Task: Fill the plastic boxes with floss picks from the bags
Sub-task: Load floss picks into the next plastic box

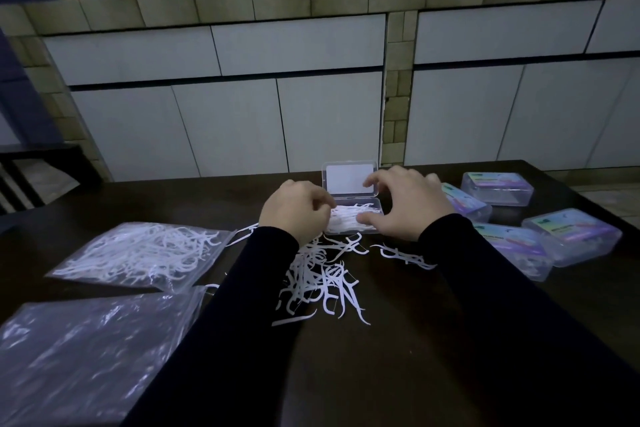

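Right now both hands sit at the clear rectangular plastic box (353, 217) standing open at the far middle of the dark wooden table (398, 340). The left hand (294, 210) has its fingers curled at the box's left edge, seemingly pinching white floss picks into it, though the fingertips are partly hidden. The right hand (405, 204) is spread, thumb resting on the picks inside and fingers arched over the raised lid (346, 178). The box looks nearly full. To the right, four closed clear boxes with purple labels (498, 188) appear already packed. Still left, I'd judge: the loose heap of white floss picks (322, 279) near the person, a clear bag still holding picks (138, 255) on the left, and a crinkled clear bag (90, 350) nearest, its contents unclear
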Tool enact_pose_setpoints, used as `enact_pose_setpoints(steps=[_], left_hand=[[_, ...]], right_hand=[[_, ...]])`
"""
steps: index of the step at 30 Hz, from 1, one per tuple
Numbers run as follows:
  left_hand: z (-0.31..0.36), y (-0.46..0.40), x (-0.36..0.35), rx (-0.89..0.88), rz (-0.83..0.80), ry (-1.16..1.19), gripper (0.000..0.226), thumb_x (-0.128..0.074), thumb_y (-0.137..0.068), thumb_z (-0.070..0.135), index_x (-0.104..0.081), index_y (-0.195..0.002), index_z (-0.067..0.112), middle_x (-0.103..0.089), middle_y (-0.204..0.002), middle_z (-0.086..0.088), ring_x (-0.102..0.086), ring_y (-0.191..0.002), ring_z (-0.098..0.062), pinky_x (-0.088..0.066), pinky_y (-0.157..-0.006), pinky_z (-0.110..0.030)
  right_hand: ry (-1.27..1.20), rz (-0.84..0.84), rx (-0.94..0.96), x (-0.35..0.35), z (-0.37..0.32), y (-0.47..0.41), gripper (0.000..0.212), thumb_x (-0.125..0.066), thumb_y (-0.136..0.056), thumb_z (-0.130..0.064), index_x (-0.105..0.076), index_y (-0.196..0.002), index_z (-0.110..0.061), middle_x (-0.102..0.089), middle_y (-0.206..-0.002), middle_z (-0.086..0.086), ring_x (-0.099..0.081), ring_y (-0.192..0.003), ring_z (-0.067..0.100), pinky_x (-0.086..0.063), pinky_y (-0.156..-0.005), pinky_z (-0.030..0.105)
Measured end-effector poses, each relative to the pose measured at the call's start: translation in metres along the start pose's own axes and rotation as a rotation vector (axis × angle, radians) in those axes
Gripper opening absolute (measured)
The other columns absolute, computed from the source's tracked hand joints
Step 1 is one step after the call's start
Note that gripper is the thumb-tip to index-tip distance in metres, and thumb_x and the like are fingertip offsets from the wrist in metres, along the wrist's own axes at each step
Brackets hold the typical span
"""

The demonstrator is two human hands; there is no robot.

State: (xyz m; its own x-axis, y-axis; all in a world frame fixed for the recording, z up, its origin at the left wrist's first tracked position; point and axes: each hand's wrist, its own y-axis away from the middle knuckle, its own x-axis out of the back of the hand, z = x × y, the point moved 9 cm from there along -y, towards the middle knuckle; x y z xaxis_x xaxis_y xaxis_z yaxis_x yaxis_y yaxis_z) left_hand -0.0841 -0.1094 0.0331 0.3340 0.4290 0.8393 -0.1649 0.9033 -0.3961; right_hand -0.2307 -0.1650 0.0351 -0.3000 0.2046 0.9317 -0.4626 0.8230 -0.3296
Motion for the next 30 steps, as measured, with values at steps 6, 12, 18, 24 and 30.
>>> enact_pose_setpoints(steps=[6, 12, 18, 24, 30], left_hand=[[-0.046, 0.017, 0.016, 0.258, -0.048, -0.152, 0.030, -0.049, -0.087, 0.025, -0.067, -0.111, 0.029, -0.063, -0.118, 0.000, -0.053, -0.111, -0.021, -0.045, -0.093, -0.035], [-0.093, 0.035, 0.023, 0.331, -0.338, -0.425, 0.039, -0.042, -0.094, 0.028, -0.055, -0.128, 0.014, -0.048, -0.131, -0.014, -0.044, -0.122, -0.032, -0.040, -0.101, -0.039], [-0.089, 0.050, 0.019, 0.223, -0.365, -0.319, 0.033, -0.050, -0.092, 0.039, -0.068, -0.111, 0.019, -0.057, -0.111, -0.008, -0.056, -0.107, -0.025, -0.043, -0.093, -0.031], [-0.078, 0.054, 0.023, 0.227, -0.364, -0.156, 0.026, -0.062, -0.087, 0.043, -0.073, -0.089, 0.019, -0.070, -0.092, 0.004, -0.063, -0.086, -0.013, -0.050, -0.075, -0.026], [-0.079, 0.047, 0.023, 0.162, -0.349, -0.224, 0.041, -0.049, -0.094, 0.045, -0.056, -0.128, 0.025, -0.050, -0.133, -0.002, -0.048, -0.117, -0.020, -0.039, -0.099, -0.032]], right_hand=[[-0.041, -0.080, 0.228, -0.005, -0.068, 0.014, 0.027, -0.057, -0.089, -0.051, -0.063, -0.111, -0.036, -0.061, -0.114, -0.015, -0.048, -0.110, 0.011, -0.028, -0.099, 0.039], [0.055, -0.131, 0.262, -0.022, -0.107, 0.023, 0.043, -0.043, -0.097, -0.048, -0.051, -0.135, -0.031, -0.053, -0.136, -0.008, -0.042, -0.125, 0.018, -0.025, -0.103, 0.043], [0.147, -0.260, 0.208, -0.041, -0.108, 0.028, 0.064, -0.039, -0.086, -0.071, -0.058, -0.130, -0.029, -0.060, -0.127, -0.005, -0.043, -0.124, 0.020, -0.021, -0.107, 0.049], [0.092, -0.301, 0.180, -0.033, -0.102, 0.026, 0.033, -0.056, -0.088, -0.050, -0.066, -0.115, -0.033, -0.066, -0.109, -0.012, -0.052, -0.110, 0.014, -0.025, -0.104, 0.042], [0.215, -0.352, 0.077, -0.030, -0.083, 0.023, 0.060, -0.046, -0.080, -0.077, -0.067, -0.108, -0.029, -0.067, -0.100, -0.009, -0.057, -0.100, 0.014, -0.027, -0.102, 0.046]])
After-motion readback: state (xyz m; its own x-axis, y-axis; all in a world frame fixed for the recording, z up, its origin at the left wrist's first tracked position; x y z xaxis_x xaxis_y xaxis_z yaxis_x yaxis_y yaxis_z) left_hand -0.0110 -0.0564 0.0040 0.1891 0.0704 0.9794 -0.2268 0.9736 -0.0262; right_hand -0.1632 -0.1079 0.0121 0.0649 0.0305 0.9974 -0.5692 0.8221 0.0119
